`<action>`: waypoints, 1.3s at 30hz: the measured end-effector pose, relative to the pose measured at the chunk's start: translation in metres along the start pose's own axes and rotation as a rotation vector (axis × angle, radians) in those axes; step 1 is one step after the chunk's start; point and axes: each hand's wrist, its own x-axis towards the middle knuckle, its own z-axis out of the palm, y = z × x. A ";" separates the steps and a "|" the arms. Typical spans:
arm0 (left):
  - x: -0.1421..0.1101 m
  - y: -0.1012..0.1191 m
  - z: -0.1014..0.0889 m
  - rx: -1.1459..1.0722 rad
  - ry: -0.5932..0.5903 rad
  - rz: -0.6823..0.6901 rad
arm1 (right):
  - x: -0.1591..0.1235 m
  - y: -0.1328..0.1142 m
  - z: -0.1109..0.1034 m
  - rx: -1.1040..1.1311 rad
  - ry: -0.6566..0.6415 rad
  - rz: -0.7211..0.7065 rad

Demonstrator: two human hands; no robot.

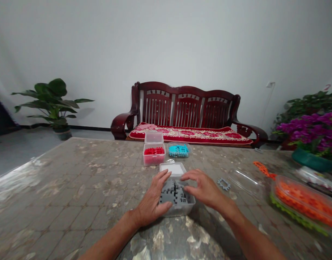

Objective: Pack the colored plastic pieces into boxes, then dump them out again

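Between my hands stands a clear plastic box (pixel 179 210) with its lid (pixel 172 168) swung up at the back. Grey interlocking plastic pieces (pixel 173 193) fill it. My left hand (pixel 154 196) lies along the box's left side, fingers stretched forward and thumb apart over the near left corner. Over the right rim reaches my right hand (pixel 202 186), its fingers curved and thumb apart, with nothing visible between them. Whether its fingertips touch the pieces I cannot tell. One loose grey piece (pixel 224 184) lies on the table to the right of that hand.
Behind the box stand an open box of red pieces (pixel 154 156) and a tub of blue pieces (pixel 178 151). On the right are a clear lid (pixel 246 183), a container of orange pieces (pixel 307 202) and a teal flowerpot (pixel 315 159). A wooden bench (pixel 186 108) stands beyond the table.
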 end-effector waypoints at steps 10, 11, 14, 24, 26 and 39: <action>0.000 0.001 -0.002 0.002 -0.009 0.001 | -0.037 0.086 -0.008 -0.217 0.309 0.330; 0.000 0.001 -0.002 0.002 -0.012 0.001 | -0.045 0.101 -0.011 -0.291 0.309 0.427; -0.001 0.000 -0.001 0.000 -0.009 0.006 | -0.066 0.137 -0.017 -0.455 0.250 0.585; -0.001 -0.001 0.000 -0.030 0.024 0.008 | -0.065 0.153 -0.025 -0.571 0.082 0.705; -0.001 -0.001 0.001 -0.037 0.035 0.008 | -0.062 0.149 -0.023 -0.570 0.106 0.694; -0.001 -0.002 0.006 -0.057 0.080 0.028 | 0.008 -0.003 -0.008 -0.012 0.081 0.053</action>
